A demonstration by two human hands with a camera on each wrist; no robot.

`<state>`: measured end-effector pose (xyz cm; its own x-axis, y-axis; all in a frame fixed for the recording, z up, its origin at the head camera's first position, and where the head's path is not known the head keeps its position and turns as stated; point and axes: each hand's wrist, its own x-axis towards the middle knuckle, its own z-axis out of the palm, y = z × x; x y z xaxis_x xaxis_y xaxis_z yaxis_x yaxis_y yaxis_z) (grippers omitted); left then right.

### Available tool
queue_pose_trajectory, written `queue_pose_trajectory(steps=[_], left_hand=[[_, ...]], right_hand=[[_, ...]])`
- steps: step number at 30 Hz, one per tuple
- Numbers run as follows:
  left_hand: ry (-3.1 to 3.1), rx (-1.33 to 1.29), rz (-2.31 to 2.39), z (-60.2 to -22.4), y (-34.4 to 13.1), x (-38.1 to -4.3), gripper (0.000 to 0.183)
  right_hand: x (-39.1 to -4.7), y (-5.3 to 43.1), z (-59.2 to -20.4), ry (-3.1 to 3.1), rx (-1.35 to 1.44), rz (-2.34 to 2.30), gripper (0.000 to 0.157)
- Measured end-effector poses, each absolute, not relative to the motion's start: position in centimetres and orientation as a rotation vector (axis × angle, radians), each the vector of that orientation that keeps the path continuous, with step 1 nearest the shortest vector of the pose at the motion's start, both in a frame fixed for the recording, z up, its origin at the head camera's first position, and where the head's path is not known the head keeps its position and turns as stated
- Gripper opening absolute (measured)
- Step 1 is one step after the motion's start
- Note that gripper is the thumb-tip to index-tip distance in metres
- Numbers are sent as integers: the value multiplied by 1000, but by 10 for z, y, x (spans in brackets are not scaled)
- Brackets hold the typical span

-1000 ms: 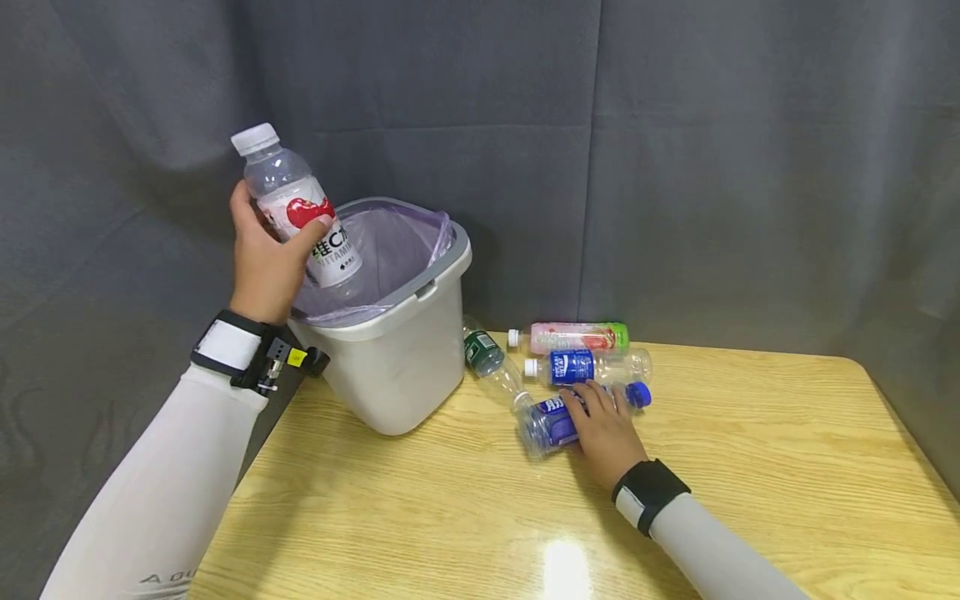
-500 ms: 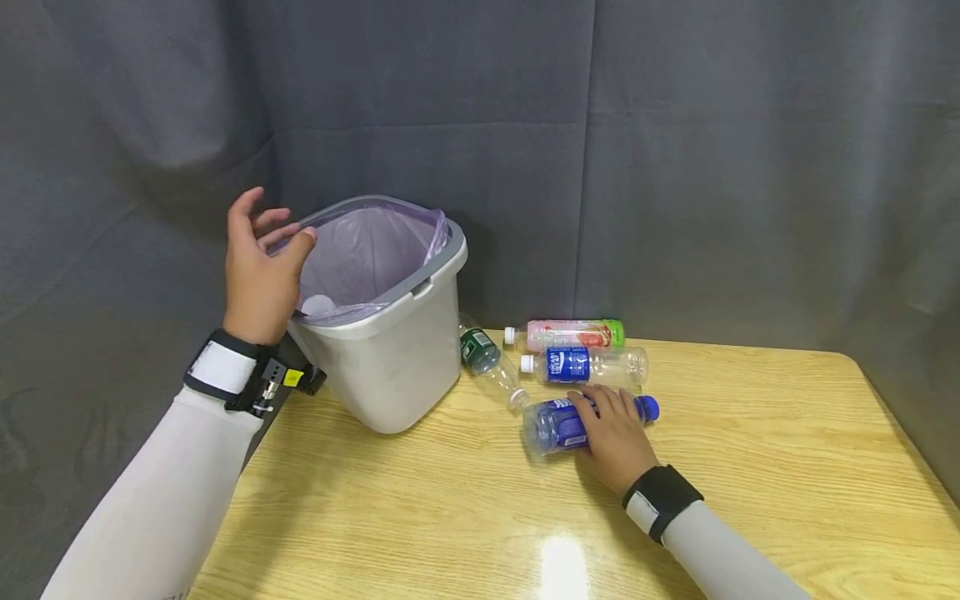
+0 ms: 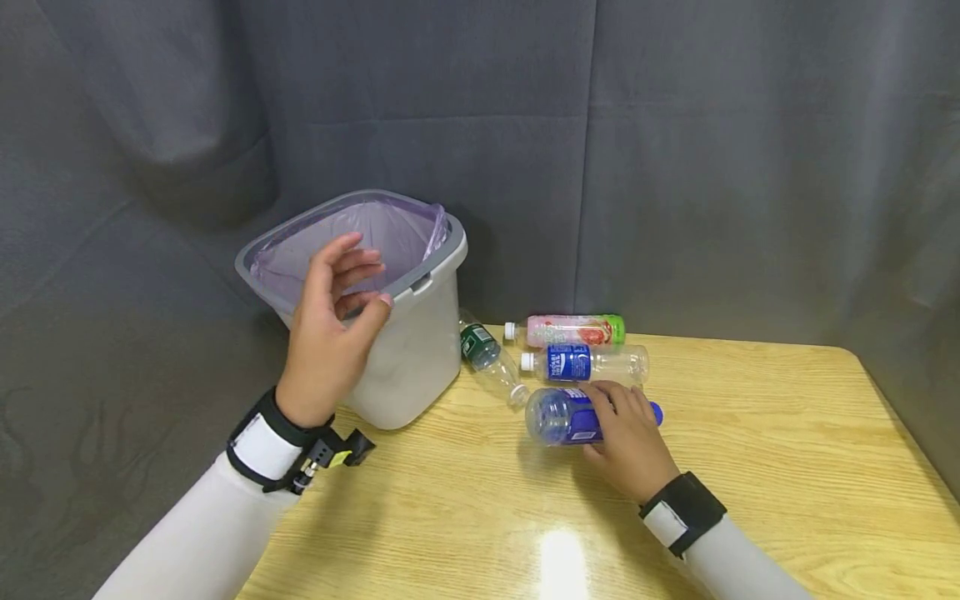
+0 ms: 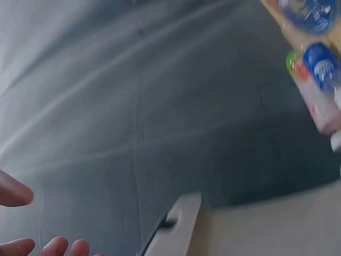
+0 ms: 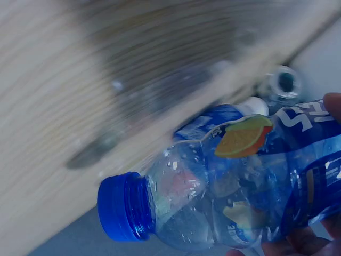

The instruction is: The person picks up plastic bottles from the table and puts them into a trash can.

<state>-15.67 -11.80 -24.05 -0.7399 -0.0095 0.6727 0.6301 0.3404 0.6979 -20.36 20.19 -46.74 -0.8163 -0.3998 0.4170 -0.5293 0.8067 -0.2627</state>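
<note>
My right hand grips a clear plastic bottle with a blue label and blue cap. In the right wrist view fingers wrap the labelled part, and an orange slice shows on the label. The bottle is slightly raised over the table, its base toward the bin. My left hand is in front of the white bin, fingers loosely bent and holding nothing. A purple liner bag lines the bin; its bottom is hidden from view.
Beside the bin lies a green-labelled clear bottle. Behind the held bottle lie a blue-labelled bottle with a white cap and a pink bottle with a green end. A grey curtain hangs behind the wooden table.
The cherry-labelled bottle left my left hand and dropped into the bin. That hand then moved right and nearer. My right hand has lifted the blue-capped bottle slightly and shifted right.
</note>
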Motion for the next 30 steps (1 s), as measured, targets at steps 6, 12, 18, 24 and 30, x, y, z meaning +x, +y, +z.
queue_pose_trajectory(steps=[6,12,18,24,30], left_hand=[[-2055,-684,-1475,-270,-93,-151,59],[-2197,-670,-1548,-305,-77,-147,62],[-2368,-640,-1614,-339,-59,-141,67],[-2410,-693,-1650,-384,-48,-153,76],[-2439,-842,-1719,-403,-31,-149,86]], right_hand=[[-191,200,-452,-2614,668,714,86],[-177,191,-440,-2502,661,920,90],[-159,180,-427,-2429,691,1111,88],[-150,172,-425,-2394,718,1200,83],[-144,169,-430,-2383,668,1306,86]])
